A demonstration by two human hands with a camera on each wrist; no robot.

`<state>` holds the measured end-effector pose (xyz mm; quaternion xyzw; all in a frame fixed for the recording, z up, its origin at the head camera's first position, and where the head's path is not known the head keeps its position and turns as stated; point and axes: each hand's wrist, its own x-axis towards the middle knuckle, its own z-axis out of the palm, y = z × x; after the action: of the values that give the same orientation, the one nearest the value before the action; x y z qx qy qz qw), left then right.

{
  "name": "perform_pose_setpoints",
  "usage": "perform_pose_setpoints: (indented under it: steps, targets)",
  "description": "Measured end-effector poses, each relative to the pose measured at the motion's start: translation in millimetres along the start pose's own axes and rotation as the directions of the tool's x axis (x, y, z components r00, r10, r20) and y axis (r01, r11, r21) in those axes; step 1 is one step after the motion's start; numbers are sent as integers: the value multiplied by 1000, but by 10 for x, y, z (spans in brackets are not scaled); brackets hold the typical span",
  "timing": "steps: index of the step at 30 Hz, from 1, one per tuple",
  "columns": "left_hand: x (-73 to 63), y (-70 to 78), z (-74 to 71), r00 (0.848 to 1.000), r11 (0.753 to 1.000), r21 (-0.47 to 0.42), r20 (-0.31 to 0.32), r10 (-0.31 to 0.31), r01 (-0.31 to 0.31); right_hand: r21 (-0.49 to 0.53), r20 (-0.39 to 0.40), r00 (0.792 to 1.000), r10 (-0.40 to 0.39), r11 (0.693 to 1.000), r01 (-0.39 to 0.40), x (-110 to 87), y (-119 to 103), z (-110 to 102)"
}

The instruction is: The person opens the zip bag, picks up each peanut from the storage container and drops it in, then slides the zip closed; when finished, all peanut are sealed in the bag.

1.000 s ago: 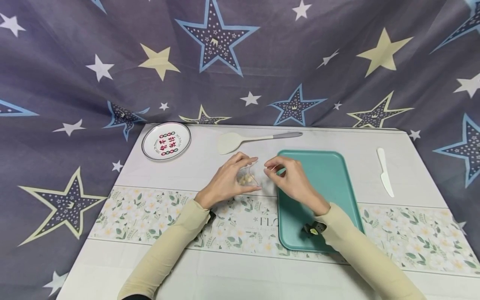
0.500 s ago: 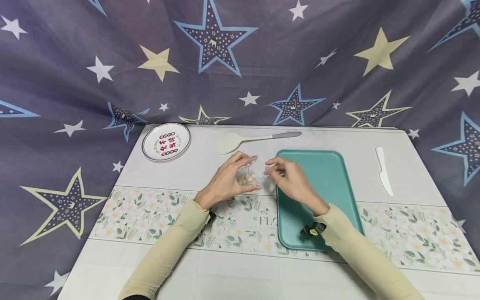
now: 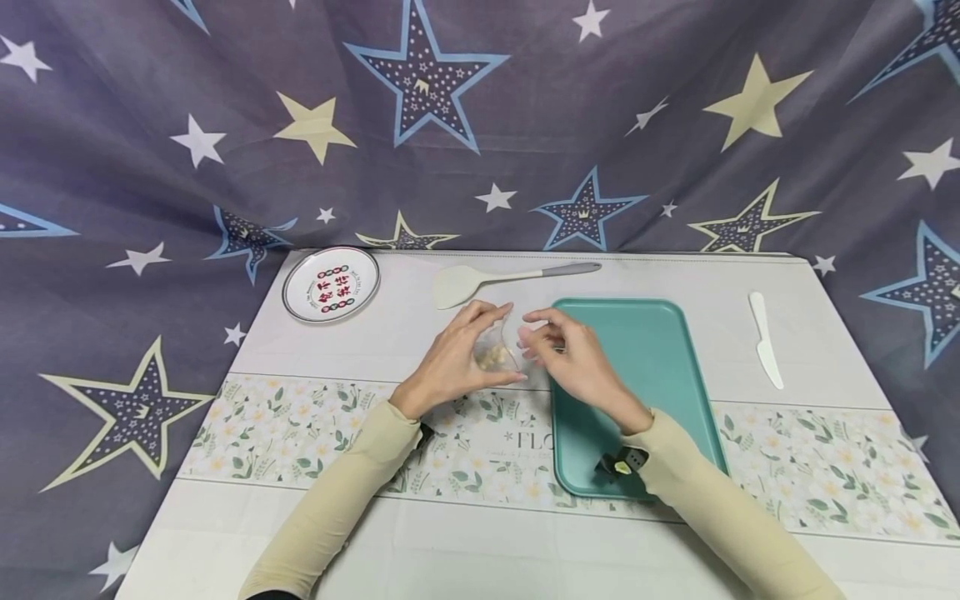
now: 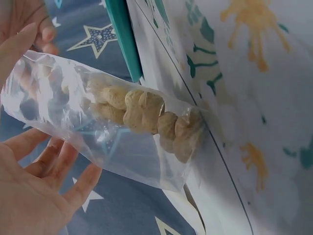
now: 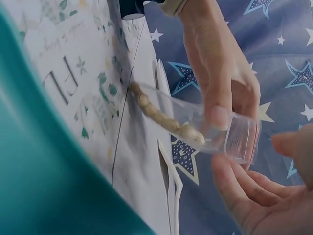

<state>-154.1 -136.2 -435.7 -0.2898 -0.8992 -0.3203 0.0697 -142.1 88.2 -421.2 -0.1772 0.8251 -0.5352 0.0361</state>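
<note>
My left hand [image 3: 450, 358] holds a clear plastic bag [image 4: 132, 156] between its thumb and spread fingers, above the table. Inside the bag, several peanuts in their shells [image 4: 144, 110] lie gathered towards the lower end. The bag's upper end, near the fingers, holds none. My right hand [image 3: 576, 358] is beside the bag's upper end with its thumb and fingers apart and loosely bent. In the right wrist view, the right fingers [image 5: 249, 188] lie close to the bag; whether they touch it I cannot tell. Nothing shows gripped between them.
Under the right forearm lies a teal tray [image 3: 660, 350]. A white plate [image 3: 300, 287] with red print sits at the back left, and a cream spatula [image 3: 457, 285] with a grey handle lies behind the hands. A white knife [image 3: 765, 342] is at the right. A starry curtain [image 3: 517, 108] hangs behind.
The right hand's thumb and fingers have parted and the hand has shifted slightly left, towards the bag. The left hand keeps its hold almost in place.
</note>
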Motion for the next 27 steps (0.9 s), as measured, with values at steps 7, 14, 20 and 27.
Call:
perform_pose_setpoints:
  steps: [7,14,20,27]
  targets:
    - [4,10,28,1000,1000,3,5,-12,12,-39,-10,1000,-11,999,11,44,-81,75]
    - [6,10,58,1000,1000,15,2,-23,23,-47,-8,1000,-27,999,27,82,-95,86]
    - [11,7,60,1000,999,17,5,-29,29,-26,4,1000,-26,999,26,109,-69,67]
    - [-2,-22,10,999,996,-77,8,-47,48,-18,-9,1000,-20,1000,20,123,-47,-14]
